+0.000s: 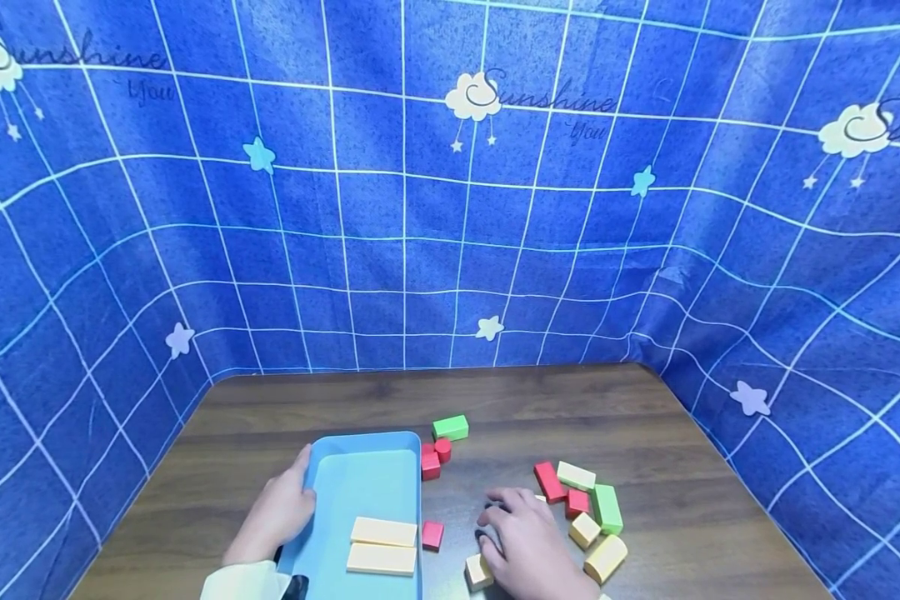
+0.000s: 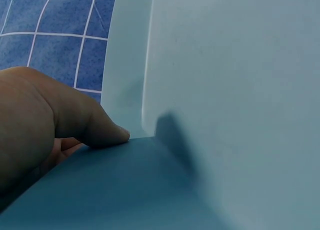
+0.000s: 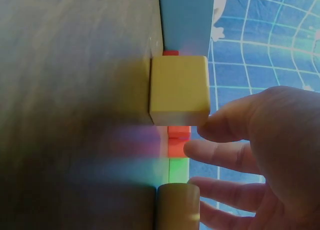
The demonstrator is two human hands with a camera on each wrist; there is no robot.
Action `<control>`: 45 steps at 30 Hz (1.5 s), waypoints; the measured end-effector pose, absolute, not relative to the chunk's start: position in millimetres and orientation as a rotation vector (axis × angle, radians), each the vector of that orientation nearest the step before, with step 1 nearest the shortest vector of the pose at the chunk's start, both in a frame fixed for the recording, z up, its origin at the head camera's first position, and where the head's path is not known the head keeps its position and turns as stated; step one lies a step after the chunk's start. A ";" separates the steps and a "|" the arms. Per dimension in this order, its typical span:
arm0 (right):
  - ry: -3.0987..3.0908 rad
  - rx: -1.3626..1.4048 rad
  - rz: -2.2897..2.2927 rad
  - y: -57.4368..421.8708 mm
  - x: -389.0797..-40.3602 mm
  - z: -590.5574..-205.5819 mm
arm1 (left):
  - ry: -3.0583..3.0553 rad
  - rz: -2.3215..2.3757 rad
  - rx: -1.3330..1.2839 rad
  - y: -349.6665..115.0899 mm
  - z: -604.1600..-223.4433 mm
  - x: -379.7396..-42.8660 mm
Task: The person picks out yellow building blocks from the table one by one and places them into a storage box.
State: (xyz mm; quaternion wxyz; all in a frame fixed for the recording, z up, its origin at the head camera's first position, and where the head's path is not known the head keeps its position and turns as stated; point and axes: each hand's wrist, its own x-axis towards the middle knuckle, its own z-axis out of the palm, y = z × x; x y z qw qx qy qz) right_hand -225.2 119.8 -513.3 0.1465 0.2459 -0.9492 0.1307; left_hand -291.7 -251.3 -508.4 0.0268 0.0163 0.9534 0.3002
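Observation:
My left hand [image 1: 279,510] grips the left rim of a light blue tray [image 1: 345,475], its thumb laid over the edge in the left wrist view. Two cream planks [image 1: 382,532] lie side by side in the tray. To the right, my right hand [image 1: 532,546] hovers low over the table with fingers spread and slightly bent. Its thumb tip is close to a yellow cube [image 3: 179,87]; whether they touch I cannot tell. Lower in the right wrist view, a yellowish cylinder [image 3: 178,210] stands near the other fingertips. Nothing is held in this hand.
Right of my right hand lie red blocks [image 1: 549,482], green blocks [image 1: 607,509], a wooden cube [image 1: 584,530] and a yellow cylinder [image 1: 605,559]. Along the tray's right side are more red pieces [image 1: 432,536] and a green block [image 1: 451,428]. A blue curtain [image 1: 405,208] surrounds the wooden table [image 1: 525,400].

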 end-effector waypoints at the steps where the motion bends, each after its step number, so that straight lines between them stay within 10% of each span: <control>1: -2.717 0.706 0.376 120.4 -225.0 -513.5 | 2.945 0.927 0.050 -251.2 -508.2 -291.7; 45: -2.864 0.853 0.347 125.9 -225.1 -515.1 | 2.902 0.978 0.010 -249.9 -510.1 -292.5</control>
